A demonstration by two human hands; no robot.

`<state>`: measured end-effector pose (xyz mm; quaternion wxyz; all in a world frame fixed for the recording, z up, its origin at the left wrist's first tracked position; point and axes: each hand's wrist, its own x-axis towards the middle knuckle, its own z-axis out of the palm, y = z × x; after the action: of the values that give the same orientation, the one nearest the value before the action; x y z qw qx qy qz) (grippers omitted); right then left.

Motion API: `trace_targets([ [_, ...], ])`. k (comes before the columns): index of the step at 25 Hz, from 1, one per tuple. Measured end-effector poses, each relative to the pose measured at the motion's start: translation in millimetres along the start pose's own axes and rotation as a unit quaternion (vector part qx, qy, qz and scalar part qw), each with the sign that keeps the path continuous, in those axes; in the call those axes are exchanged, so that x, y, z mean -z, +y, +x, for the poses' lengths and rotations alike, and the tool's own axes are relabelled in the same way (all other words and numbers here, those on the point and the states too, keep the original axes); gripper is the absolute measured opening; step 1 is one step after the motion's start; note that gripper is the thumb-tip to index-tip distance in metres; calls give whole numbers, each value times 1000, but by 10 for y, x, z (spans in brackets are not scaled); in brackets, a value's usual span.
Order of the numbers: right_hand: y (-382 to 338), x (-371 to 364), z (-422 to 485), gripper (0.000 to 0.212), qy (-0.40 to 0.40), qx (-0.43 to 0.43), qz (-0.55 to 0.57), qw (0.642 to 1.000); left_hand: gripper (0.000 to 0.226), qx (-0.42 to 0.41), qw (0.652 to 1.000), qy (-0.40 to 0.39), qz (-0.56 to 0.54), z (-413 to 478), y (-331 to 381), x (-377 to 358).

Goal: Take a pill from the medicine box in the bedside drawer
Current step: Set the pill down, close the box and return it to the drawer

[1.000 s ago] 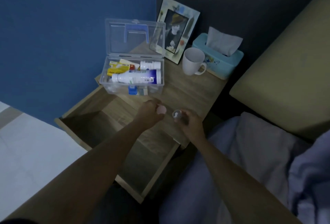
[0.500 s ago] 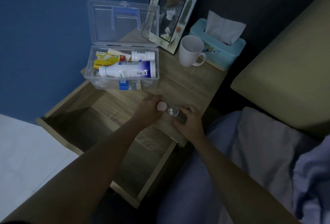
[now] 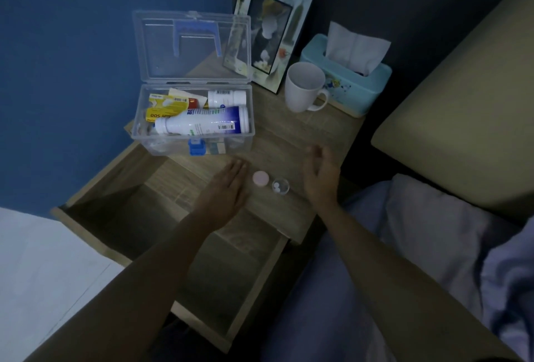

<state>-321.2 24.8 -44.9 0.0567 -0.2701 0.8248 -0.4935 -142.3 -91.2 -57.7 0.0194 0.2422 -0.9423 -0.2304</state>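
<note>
white mug (image 3: 304, 87) at centre, tissue box (image 3: 346, 78) at three o'clock, picture frame (image 3: 273, 26) at ten o'clock

Dim, bluish light, deep shadow in the drawer (image 3: 161, 234), wide-angle bending at edges.

Two bare forearms are seen rising from the bottom of the frame. No sleeves, rings or watches are worn on the left hand (image 3: 228, 185) or right hand (image 3: 319, 174).
</note>
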Motion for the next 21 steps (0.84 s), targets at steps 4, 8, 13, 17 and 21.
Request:
trace_targets([
  [4, -136, -115, 752, 31, 102, -143, 69, 982, 59, -4, 999, -14, 52, -29, -46, -101],
  [8, -125, -196, 1194, 33, 153, -173, 104, 967, 63, -7, 999, 7, 44, -36, -23, -113],
  [13, -123, -372, 1378, 34, 182, -180, 183, 949, 55, -12, 999, 17, 42, -25, -69, -172],
  [17, -140, -464, 1476, 42, 158, -208, 235, 936, 55, -11, 999, 22, 36, -22, -50, -158],
  [21, -254, -588, 1502, 45, 191, -220, 289, 912, 53, -15, 999, 27, 40, -12, -46, -140],
])
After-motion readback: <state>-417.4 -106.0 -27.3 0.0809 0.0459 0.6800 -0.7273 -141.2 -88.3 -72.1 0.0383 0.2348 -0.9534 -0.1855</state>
